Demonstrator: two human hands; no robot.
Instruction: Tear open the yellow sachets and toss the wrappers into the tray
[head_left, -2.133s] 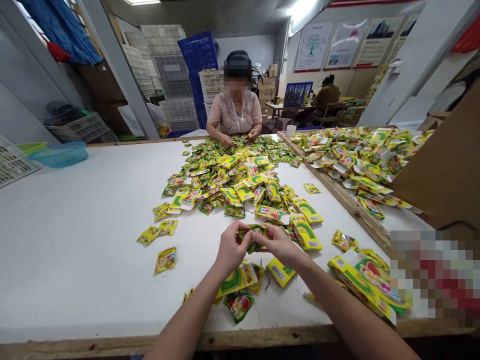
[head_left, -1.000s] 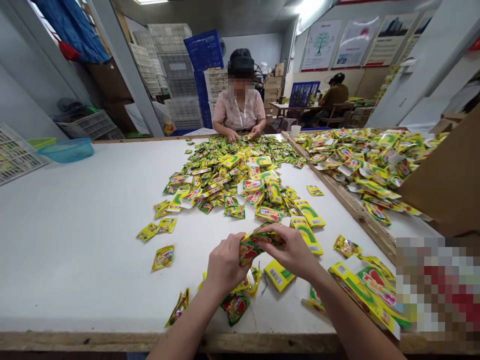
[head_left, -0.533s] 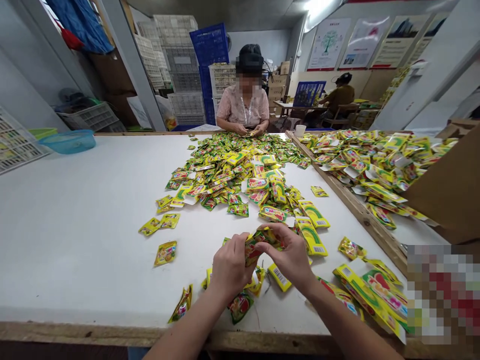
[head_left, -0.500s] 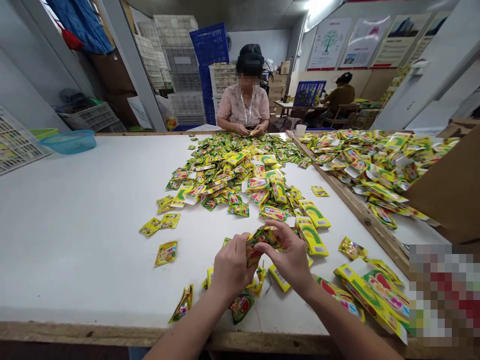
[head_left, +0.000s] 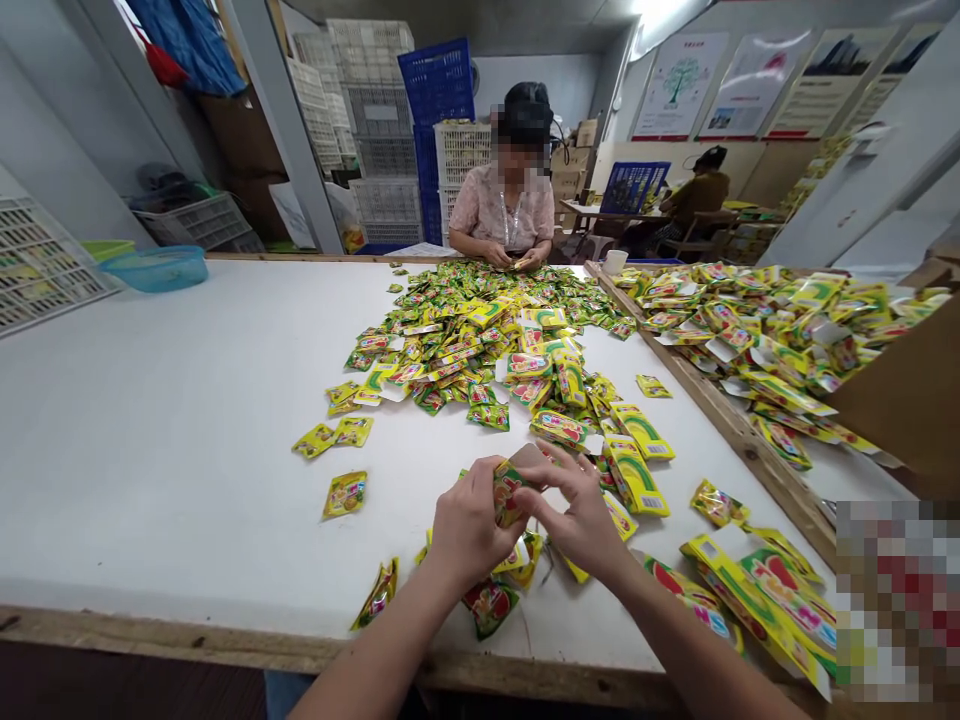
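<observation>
My left hand point(head_left: 469, 522) and my right hand point(head_left: 579, 520) meet above the near edge of the white table point(head_left: 165, 430). Both are closed on a small stack of yellow-green sachets point(head_left: 508, 487) held between them, the left gripping its side and the right's fingers curled over its top. Loose sachets point(head_left: 491, 603) lie on the table right under my hands. A big heap of the same sachets point(head_left: 480, 340) spreads across the middle of the table toward the far side.
A co-worker point(head_left: 510, 200) sits at the far end handling sachets. A second table at right holds another sachet heap point(head_left: 757, 320) past a wooden rail point(head_left: 712, 405). A blue bowl point(head_left: 154, 268) and white crate point(head_left: 37, 265) stand far left. Another person point(head_left: 694, 195) sits behind.
The bunch of sachets in my hands has been squared into a tighter stack and drawn slightly nearer. My view has shifted left, so everything sits further right in the picture.
</observation>
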